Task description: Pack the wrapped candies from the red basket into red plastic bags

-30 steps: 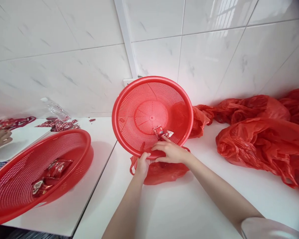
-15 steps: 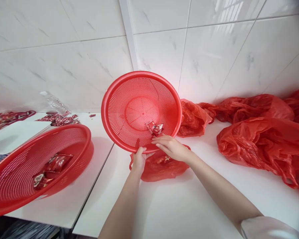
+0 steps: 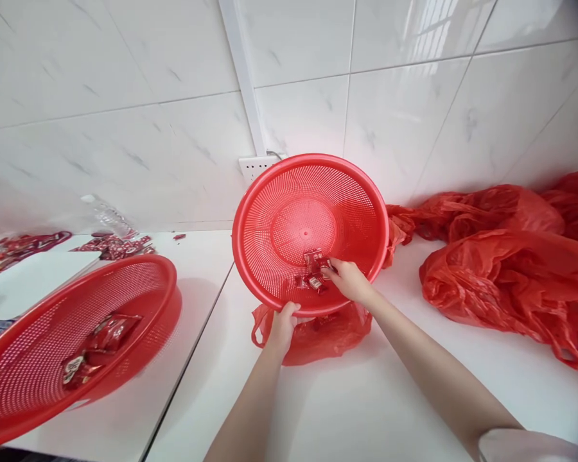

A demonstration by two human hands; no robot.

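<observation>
Red strainer basket (image 3: 239, 237), tipped toward the near side, small glossy packets (image 3: 313, 256) inside.
I observe the basket over the white desk (image 3: 347, 410), its near rim above a red plastic bag (image 3: 313, 346); I cannot tell whether they touch. My left hand (image 3: 282, 327) grips that rim, thumb over the top, which I judge steadies the tilt. My right hand (image 3: 349, 279) reaches inside, fingers curled at the packets; whether one is pinched, I cannot confirm. The packets cluster low on the near wall, probably because the slope gathers them. Apart to the left, I note a second red basket (image 3: 166, 264) containing red packages (image 3: 110, 332).
</observation>
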